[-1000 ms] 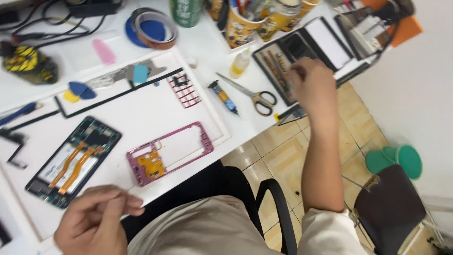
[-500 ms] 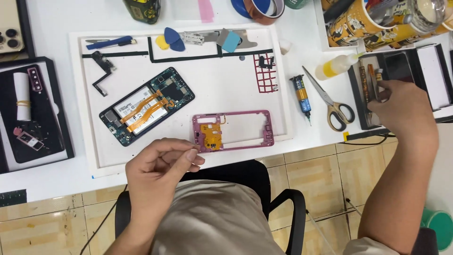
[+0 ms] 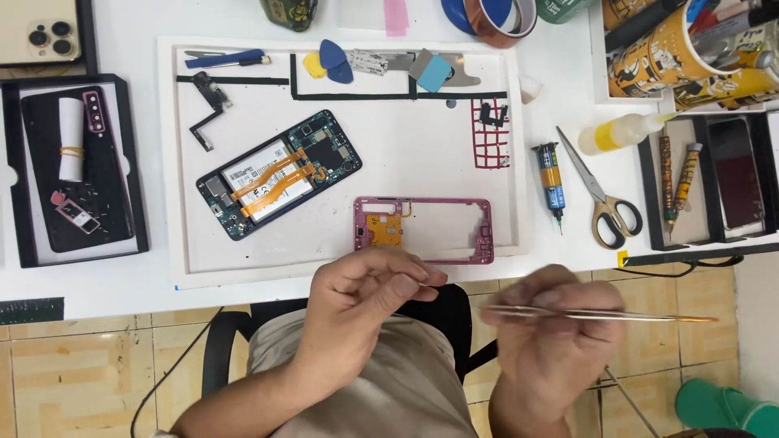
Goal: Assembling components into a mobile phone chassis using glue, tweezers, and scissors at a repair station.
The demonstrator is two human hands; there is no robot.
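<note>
Two hands hover at the near edge of the white work mat (image 3: 341, 251), and we go through things from the largest down. On the mat's left half lies the opened phone (image 3: 278, 175), its long axis slanting from near-left to far-right, orange flex cables showing across it. Just right of it and nearer to us lies the pink frame (image 3: 423, 229), its long axis running left to right, parallel with the table edge. Our left hand (image 3: 369, 304) sits directly in front of that frame, almost touching its near rim, with the fingertips pinched together; whether something tiny sits between them we cannot tell. Our right hand (image 3: 560, 328) is further right, clear of the table edge, and blurred; it is closed around thin tweezers (image 3: 600, 315) that lie nearly level, pointing left and right, with one end close to the left fingertips. So the frame lies just beyond both hands, and the left one is the nearer. Scissors (image 3: 602, 195) and a small glue tube (image 3: 551, 183) rest off the mat to the right.
</note>
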